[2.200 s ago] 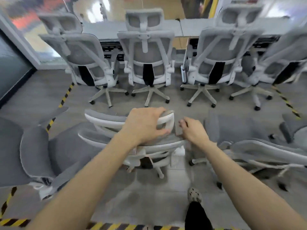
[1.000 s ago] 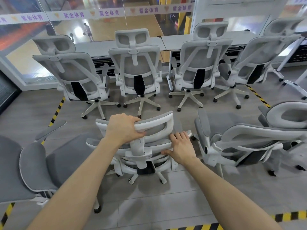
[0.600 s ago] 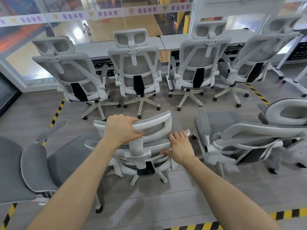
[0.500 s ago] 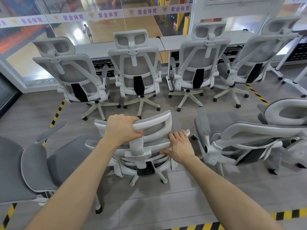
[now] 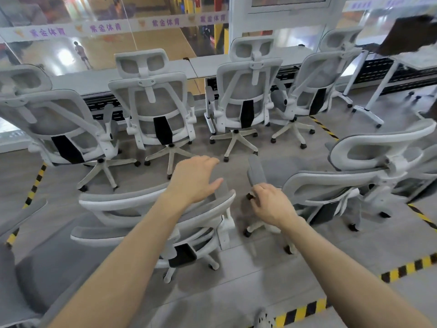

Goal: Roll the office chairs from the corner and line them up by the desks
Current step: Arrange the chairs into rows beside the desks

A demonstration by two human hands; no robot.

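A white-framed grey mesh office chair (image 5: 132, 205) stands right in front of me, its back towards me. My left hand (image 5: 196, 179) hovers just above the right end of its headrest, fingers spread and holding nothing. My right hand (image 5: 272, 205) hangs in the gap to the chair's right, fingers loosely curled around nothing, close to the grey armrest (image 5: 256, 172) of a neighbouring chair (image 5: 331, 185). Several matching chairs stand in a row along the white desks (image 5: 196, 67), among them one (image 5: 153, 102) straight ahead and one (image 5: 246, 91) to its right.
Another grey chair (image 5: 16, 268) crowds the lower left. Yellow-black floor tape (image 5: 331, 304) runs near my shoe (image 5: 262, 320), and another strip (image 5: 35, 183) lies at left. A glass wall sits behind the desks. White table legs (image 5: 369, 112) stand at far right.
Both hands have come off the near chair: the left lifted from the headrest and opened, the right left the backrest and moved right. The chair now sits lower and further left in view.
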